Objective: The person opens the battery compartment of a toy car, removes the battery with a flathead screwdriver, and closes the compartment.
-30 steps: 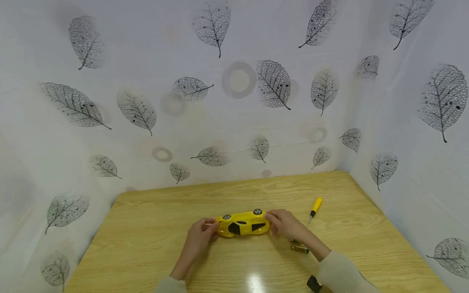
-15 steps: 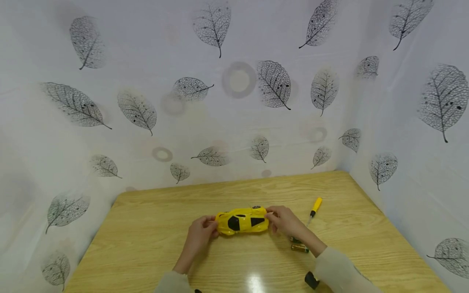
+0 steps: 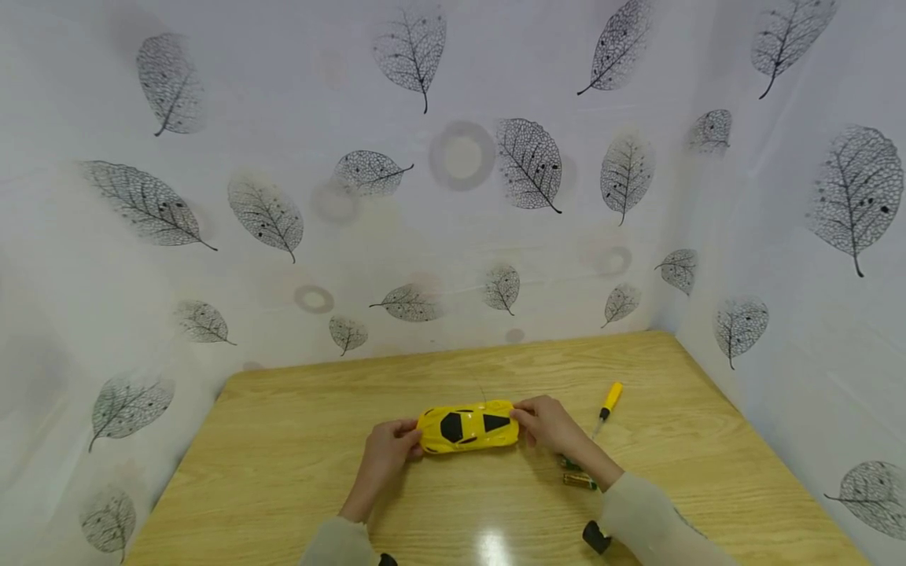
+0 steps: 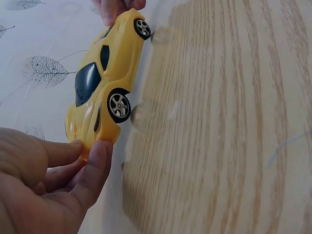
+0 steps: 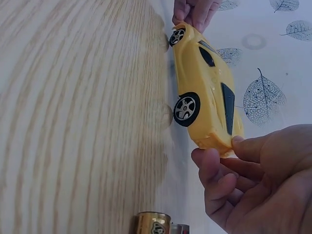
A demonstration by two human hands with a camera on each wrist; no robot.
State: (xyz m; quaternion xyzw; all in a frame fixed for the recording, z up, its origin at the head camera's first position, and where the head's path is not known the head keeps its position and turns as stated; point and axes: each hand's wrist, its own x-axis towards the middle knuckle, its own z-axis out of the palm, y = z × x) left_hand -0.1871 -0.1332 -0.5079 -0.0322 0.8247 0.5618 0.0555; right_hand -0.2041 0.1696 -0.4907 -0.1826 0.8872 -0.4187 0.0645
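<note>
A yellow toy car with black windows is held upright, wheels down, close over the wooden table. My left hand pinches one end of it between thumb and fingers, as the left wrist view shows on the car's front corner. At the opposite end my right hand pinches the rear, thumb on top and fingers beneath. Silver-spoked wheels face the table in the right wrist view. From the car's far side a thin wire sticks up.
A yellow-and-black screwdriver lies on the table to the right. Gold-and-green batteries lie beside my right forearm, one partly hidden. A leaf-patterned white curtain encloses the back and sides.
Between my hands the car has rolled from tilted on its side to level, so its roof now faces up and its wheels are hidden in the head view. Both hands keep their hold.
</note>
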